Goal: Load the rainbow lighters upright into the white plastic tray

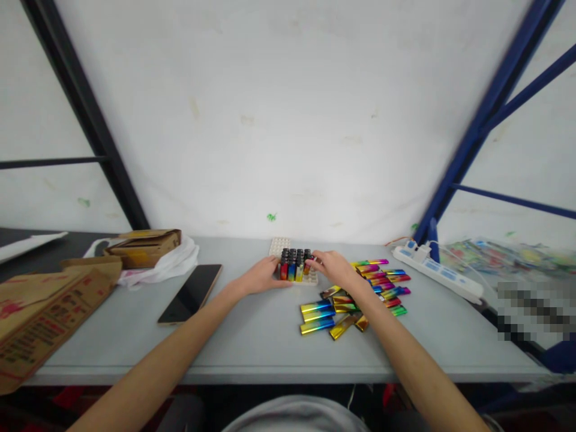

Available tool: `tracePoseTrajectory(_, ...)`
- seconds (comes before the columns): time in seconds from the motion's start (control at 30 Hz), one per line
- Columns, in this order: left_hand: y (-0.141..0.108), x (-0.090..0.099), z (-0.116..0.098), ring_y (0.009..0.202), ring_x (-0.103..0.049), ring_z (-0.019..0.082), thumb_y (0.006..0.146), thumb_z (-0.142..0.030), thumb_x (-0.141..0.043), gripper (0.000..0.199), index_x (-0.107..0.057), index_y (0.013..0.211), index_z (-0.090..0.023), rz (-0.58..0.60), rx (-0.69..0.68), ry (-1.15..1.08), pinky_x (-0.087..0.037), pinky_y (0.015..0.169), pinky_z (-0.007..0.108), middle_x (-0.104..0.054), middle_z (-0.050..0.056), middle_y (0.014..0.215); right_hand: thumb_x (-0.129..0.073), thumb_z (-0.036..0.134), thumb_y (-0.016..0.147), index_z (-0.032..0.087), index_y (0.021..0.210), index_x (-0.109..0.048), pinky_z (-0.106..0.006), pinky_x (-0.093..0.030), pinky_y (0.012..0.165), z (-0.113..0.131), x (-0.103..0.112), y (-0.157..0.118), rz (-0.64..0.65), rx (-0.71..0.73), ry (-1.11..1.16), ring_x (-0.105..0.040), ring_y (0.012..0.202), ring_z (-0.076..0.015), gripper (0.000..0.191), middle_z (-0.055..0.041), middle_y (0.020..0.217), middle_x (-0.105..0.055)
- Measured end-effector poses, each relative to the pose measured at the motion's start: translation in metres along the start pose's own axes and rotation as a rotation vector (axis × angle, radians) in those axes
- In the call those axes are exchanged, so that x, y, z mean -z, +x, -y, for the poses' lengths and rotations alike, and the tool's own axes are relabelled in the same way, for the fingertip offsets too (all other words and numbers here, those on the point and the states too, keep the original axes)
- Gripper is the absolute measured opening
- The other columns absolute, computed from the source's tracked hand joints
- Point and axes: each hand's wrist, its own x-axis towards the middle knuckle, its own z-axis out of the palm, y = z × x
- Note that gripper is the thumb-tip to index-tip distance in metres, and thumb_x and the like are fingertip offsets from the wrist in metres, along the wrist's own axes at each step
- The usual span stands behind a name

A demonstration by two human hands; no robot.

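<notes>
Several lighters with black tops and coloured metallic bodies stand upright in rows in a pale tray with holes, at the back of the table. My left hand grips the tray's left side and front edge, its thumb along the front. At the right end of the rows, my right hand pinches a lighter by its upper part; the fingers partly hide it. More loose shiny lighters lie in a spread pile under and beside my right forearm, in blue, yellow, pink and green.
A dark phone or tablet lies left of my left forearm. Farther left are an open cardboard box on a white plastic bag and a brown carton. A white power strip lies at the right; a wall rises behind.
</notes>
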Motion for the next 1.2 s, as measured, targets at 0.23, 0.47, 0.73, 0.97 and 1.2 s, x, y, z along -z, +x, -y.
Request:
tracePoseTrajectory(0.23, 0.001, -0.001, 0.002, 0.103, -0.066, 0.032, 0.078, -0.062, -0.075, 0.06, -0.068, 0.116, -0.015, 0.006, -0.011, 0.013, -0.051, 0.096, 0.041, -0.071, 0.013, 0.112, -0.048, 0.04, 0.107, 0.016, 0.094, -0.069, -0.028, -0.043, 0.072, -0.012, 0.005, 0.0, 0.077, 0.104, -0.049, -0.067, 0.079, -0.0205, 0.035, -0.0103, 0.088, -0.075)
tracePoseTrajectory(0.47, 0.001, -0.001, 0.002, 0.103, -0.065, 0.032, 0.078, -0.061, -0.074, 0.059, -0.068, 0.115, -0.016, 0.019, 0.012, 0.029, -0.051, 0.096, 0.041, -0.07, 0.013, 0.114, -0.055, 0.041, 0.103, 0.019, 0.105, -0.07, -0.026, -0.042, 0.068, 0.003, -0.007, 0.004, 0.036, -0.013, -0.057, -0.067, 0.076, -0.0205, 0.026, -0.0098, 0.087, -0.075)
tracePoseTrajectory(0.73, 0.001, -0.001, 0.003, 0.095, -0.065, 0.03, 0.076, -0.066, -0.073, 0.058, -0.07, 0.105, -0.017, 0.004, 0.017, 0.028, -0.053, 0.089, 0.04, -0.07, 0.011, 0.104, -0.06, 0.033, 0.098, 0.016, 0.097, -0.076, -0.028, -0.046, 0.079, -0.057, 0.029, -0.01, 0.045, -0.098, -0.042, -0.066, 0.082, -0.0198, 0.023, -0.0092, 0.091, -0.075)
tracePoseTrajectory(0.97, 0.002, -0.002, 0.006, 0.096, -0.064, 0.03, 0.076, -0.067, -0.072, 0.057, -0.069, 0.101, -0.016, -0.002, 0.013, 0.043, -0.052, 0.089, 0.039, -0.069, 0.011, 0.103, -0.054, 0.03, 0.098, 0.014, 0.133, -0.068, -0.039, -0.044, 0.103, -0.14, 0.051, -0.036, 0.055, -0.641, -0.353, -0.061, 0.123, -0.0318, 0.041, -0.0223, 0.134, -0.064)
tracePoseTrajectory(1.2, 0.002, -0.001, 0.002, 0.095, -0.064, 0.029, 0.076, -0.066, -0.073, 0.056, -0.069, 0.101, -0.016, -0.005, 0.014, 0.026, -0.053, 0.088, 0.038, -0.07, 0.011, 0.103, -0.055, 0.032, 0.096, 0.014, 0.117, -0.077, -0.032, -0.049, 0.093, -0.151, 0.042, -0.042, 0.222, -0.71, -0.292, -0.071, 0.109, -0.0277, 0.035, -0.0166, 0.116, -0.076)
